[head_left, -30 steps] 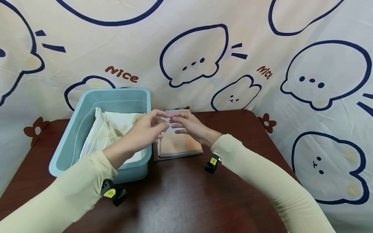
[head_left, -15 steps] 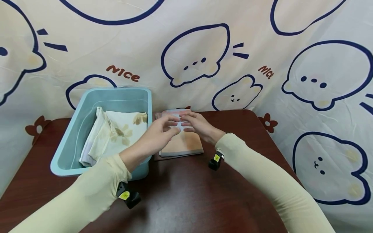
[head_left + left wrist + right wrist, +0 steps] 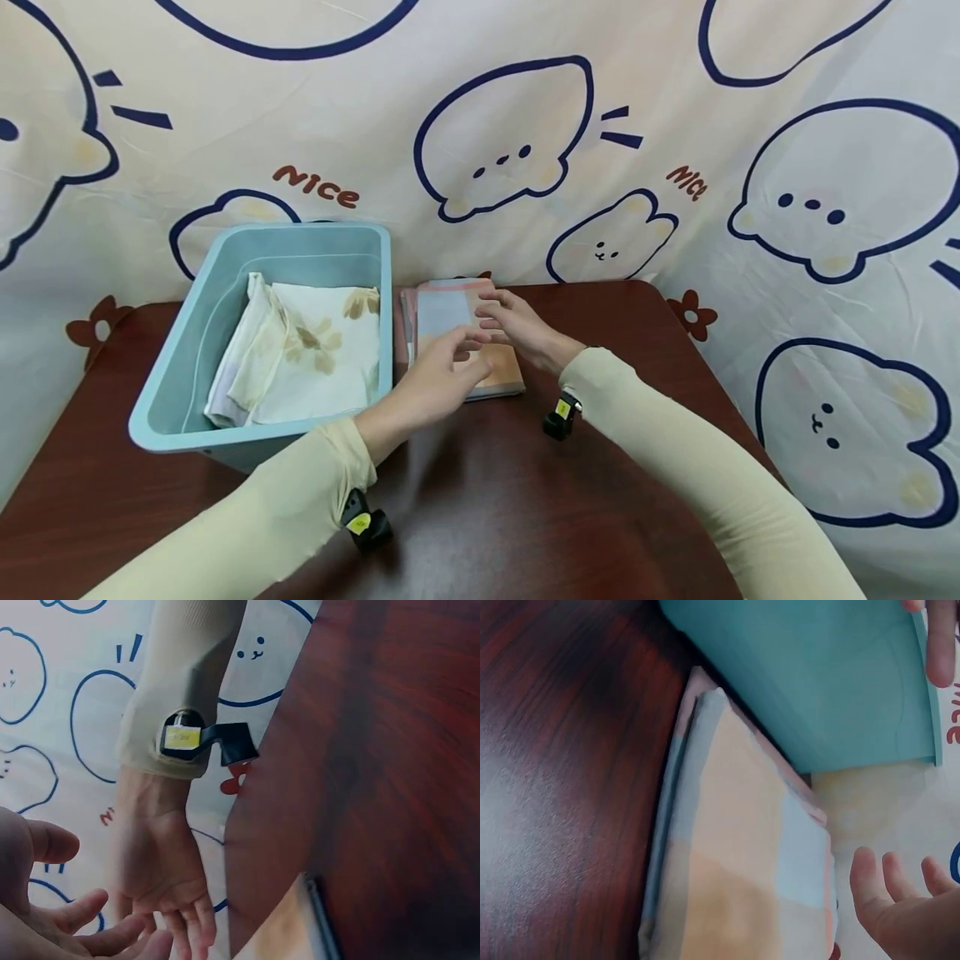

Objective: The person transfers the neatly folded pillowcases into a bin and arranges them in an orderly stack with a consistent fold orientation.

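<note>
My left hand (image 3: 442, 375) is over the front of a folded checked cloth (image 3: 446, 312), fingers loosely bent, holding nothing. Close by, my right hand (image 3: 521, 329) hovers above the cloth's right side with relaxed fingers and nothing in them. The cloth lies in a flat stack on the table, in peach, pale blue, pink and grey; the right wrist view shows its layered edge. Left of it stands a blue plastic bin (image 3: 146, 421). Inside rests a folded white cloth (image 3: 318, 358) with brown flower prints. In the left wrist view both hands appear with palms showing.
The dark red-brown wooden table (image 3: 480, 517) carries everything. A white curtain (image 3: 510, 125) with blue cartoon outlines hangs behind the table and on both sides. Black wrist cameras (image 3: 558, 417) sit on both cream sleeves. The bin's right wall runs right beside the checked cloth.
My left hand has moved right and toward me, away from the bin, uncovering the white cloth. The right hand has shifted slightly right. Bin and cloths stay in place.
</note>
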`<state>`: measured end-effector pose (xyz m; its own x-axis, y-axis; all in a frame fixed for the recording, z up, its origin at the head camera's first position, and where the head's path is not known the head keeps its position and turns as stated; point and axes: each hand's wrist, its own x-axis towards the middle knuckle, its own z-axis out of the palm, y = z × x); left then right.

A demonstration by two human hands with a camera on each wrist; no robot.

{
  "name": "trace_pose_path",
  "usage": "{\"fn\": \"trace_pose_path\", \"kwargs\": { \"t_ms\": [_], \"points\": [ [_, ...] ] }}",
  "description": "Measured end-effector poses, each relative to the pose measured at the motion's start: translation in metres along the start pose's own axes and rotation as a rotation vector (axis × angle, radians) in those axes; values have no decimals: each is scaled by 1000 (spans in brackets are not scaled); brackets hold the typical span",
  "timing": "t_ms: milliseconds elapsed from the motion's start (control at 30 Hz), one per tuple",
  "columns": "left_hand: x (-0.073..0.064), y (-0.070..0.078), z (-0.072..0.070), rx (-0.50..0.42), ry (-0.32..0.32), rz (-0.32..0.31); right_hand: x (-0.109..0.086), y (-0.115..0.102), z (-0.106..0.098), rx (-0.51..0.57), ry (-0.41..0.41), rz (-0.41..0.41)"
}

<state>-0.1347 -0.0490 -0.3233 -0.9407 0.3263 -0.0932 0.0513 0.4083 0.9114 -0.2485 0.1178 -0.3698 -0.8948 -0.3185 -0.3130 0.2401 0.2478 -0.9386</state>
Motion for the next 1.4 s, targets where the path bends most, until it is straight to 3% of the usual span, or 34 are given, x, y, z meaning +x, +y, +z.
{"fn": "trace_pose_path", "kwargs": {
  "t_ms": [400,700,867,1167,1400],
  "points": [
    [4,-22,22,-38,99,-117,7,16,-13,-45,20,42],
    [9,-54,33,-31,220,-196,18,33,-20,-99,57,103],
    [15,-71,36,-43,273,-205,20,38,-21,-106,60,122],
    [27,-96,40,-262,368,-275,21,48,-20,-72,44,159],
    [31,-107,35,-370,401,-295,19,57,-21,-86,58,172]
  ]
}}
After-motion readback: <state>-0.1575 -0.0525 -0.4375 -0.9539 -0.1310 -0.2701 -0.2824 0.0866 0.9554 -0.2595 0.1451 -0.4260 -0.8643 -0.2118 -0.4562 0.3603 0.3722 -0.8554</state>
